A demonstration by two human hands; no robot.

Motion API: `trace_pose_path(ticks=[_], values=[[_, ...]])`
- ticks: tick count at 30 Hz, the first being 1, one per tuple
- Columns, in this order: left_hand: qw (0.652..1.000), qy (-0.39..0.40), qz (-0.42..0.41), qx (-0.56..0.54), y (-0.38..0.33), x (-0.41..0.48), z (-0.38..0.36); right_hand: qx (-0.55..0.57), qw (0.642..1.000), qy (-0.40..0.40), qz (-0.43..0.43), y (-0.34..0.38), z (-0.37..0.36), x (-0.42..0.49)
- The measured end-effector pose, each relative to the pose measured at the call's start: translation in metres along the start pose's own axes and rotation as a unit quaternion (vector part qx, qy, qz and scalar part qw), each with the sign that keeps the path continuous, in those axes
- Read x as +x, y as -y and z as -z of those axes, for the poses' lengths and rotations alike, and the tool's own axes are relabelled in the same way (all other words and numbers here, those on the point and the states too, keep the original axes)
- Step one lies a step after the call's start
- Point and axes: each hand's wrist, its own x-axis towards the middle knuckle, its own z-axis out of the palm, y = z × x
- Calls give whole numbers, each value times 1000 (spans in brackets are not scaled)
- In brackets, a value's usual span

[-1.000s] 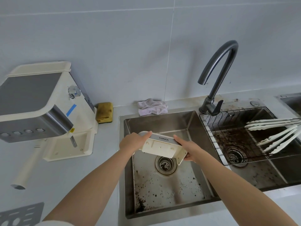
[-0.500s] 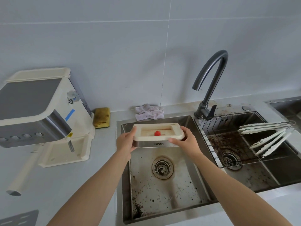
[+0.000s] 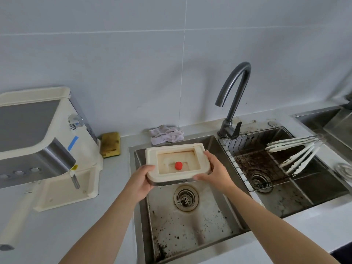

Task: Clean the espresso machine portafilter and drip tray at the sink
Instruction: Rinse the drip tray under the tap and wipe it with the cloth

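- The drip tray point(image 3: 151, 161) is held level and open side up over the far end of the left basin of the sink point(image 3: 190, 231), above and just beyond the drain point(image 3: 186, 198)
- The grip is two-handed: the left hand point(image 3: 140, 182) is curled round the near left corner with the thumb laid on the rim, and the right hand point(image 3: 217, 173) clasps the right end, thumb along the near edge and fingers on the far side
- A red float point(image 3: 178, 165) is seen standing in the tray's stained well; no standing liquid can be made out
- The step in hand is judged to be the rinsing of the tray, with scrubbing not yet begun
- The tray is likely to be carried right and further back, under the spout of the faucet point(image 3: 233, 96), and one hand must be freed for the lever; no water is seen running
- The sponge point(image 3: 110, 144) and the cloth point(image 3: 166, 134) are left on the table behind the sink, within reach
- The espresso machine point(image 3: 38, 130) is set at the left, with what is taken for the portafilter handle point(image 3: 17, 221) jutting towards the near left, not yet dealt with
- The right basin is covered by a wire rack point(image 3: 238, 149) bearing white tongs point(image 3: 297, 151), so the work is better kept to the left basin, where dark grounds are scattered
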Motion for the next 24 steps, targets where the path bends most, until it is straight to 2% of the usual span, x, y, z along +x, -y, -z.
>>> trace_pose_path(ticks=[5,9,12,15,19,24], values=[[1000,-18,-23,8,2,4,-4,19,1000,11,0,1,5,3],[999,-30,-39,-14,4,6,-13,138,989,-28,-41,6,20,17],[998,-26,-53,-19,5,8,-25,239,961,-95,-104,11,48,38],[996,-34,-70,-34,7,12,-36,368,911,-97,-159,16,81,62],[993,-49,-88,-61,15,17,-52,399,886,-82,-222,18,118,92],[990,-62,-110,-68,26,17,-67,424,872,-56,-238,22,136,118]])
